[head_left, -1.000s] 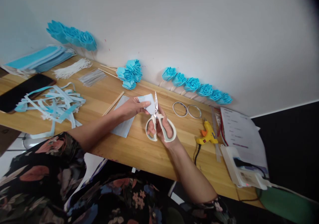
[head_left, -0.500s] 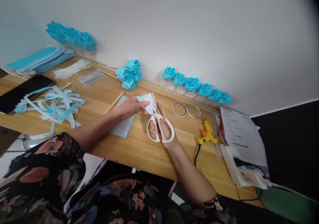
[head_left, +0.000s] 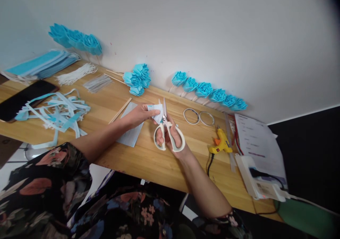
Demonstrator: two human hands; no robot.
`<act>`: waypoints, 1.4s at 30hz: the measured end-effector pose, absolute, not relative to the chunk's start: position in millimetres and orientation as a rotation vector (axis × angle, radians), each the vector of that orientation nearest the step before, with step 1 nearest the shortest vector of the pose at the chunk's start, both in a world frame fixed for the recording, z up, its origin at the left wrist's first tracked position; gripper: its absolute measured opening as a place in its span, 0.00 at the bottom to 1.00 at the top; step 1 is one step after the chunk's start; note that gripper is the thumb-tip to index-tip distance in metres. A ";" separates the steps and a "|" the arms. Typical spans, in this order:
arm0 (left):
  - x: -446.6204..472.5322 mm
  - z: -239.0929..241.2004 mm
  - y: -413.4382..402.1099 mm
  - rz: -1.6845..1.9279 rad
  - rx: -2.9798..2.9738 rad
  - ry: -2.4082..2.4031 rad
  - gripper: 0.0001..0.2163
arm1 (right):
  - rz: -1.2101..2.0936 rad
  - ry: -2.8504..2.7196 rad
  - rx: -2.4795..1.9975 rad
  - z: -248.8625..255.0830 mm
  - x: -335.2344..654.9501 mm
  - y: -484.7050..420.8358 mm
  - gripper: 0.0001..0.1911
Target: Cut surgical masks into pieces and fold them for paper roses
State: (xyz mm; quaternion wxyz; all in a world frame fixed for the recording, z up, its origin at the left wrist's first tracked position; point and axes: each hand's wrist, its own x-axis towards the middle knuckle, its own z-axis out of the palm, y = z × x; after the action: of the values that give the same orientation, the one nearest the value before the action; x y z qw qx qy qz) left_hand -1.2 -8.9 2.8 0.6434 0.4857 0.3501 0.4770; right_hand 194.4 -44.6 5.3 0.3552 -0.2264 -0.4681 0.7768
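My left hand (head_left: 142, 114) pinches a small folded piece of pale blue mask fabric (head_left: 157, 112) between thumb and fingers. In my right hand (head_left: 174, 134) is a pair of white-handled scissors (head_left: 178, 149), with fingers through the loops. The scissor blades point away from me and are slightly apart, right at the fabric's right edge. Under my left wrist lies a flat pale blue sheet (head_left: 130, 139) on the wooden table. Two thin wooden sticks (head_left: 120, 110) lie just left of that sheet.
Tangled blue-white strips (head_left: 57, 113), a phone (head_left: 26, 97) and stacked masks (head_left: 39, 65) lie left. Blue fabric flowers (head_left: 138, 78) lie at the back; another row (head_left: 204, 89) leans on the wall. Two tape rings (head_left: 191, 116), a yellow glue gun (head_left: 221, 143) and a power strip (head_left: 247, 175) are right.
The scissor blades have opened a little and the left handle loop has swung outward. The fabric piece in my left hand looks smaller, with a curved right edge.
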 end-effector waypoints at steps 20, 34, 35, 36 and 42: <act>-0.4 2.8 -9.9 1.069 1.175 0.816 0.13 | 1.924 -1.150 -0.564 7.4 191.9 -46.9 0.43; 1.6 7.7 -13.1 1.048 1.204 0.874 0.15 | 1.898 -1.210 -0.649 10.7 191.2 -48.4 0.45; 1.4 7.9 -12.6 1.047 1.204 0.883 0.15 | 1.883 -1.215 -0.656 11.4 191.3 -48.0 0.45; 1.0 8.1 -12.0 1.046 1.209 0.896 0.16 | 1.859 -1.226 -0.659 12.2 192.2 -46.6 0.45; -3.4 3.5 -6.6 1.138 1.160 1.007 0.16 | 1.307 -1.385 -0.976 19.2 228.6 -10.4 0.35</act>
State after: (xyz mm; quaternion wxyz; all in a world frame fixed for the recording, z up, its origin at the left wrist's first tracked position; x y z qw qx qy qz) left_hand -3.4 -6.6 3.5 0.5769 0.4957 0.4303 0.4861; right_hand 228.6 -10.4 19.2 0.4802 -0.4001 -0.5677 0.5357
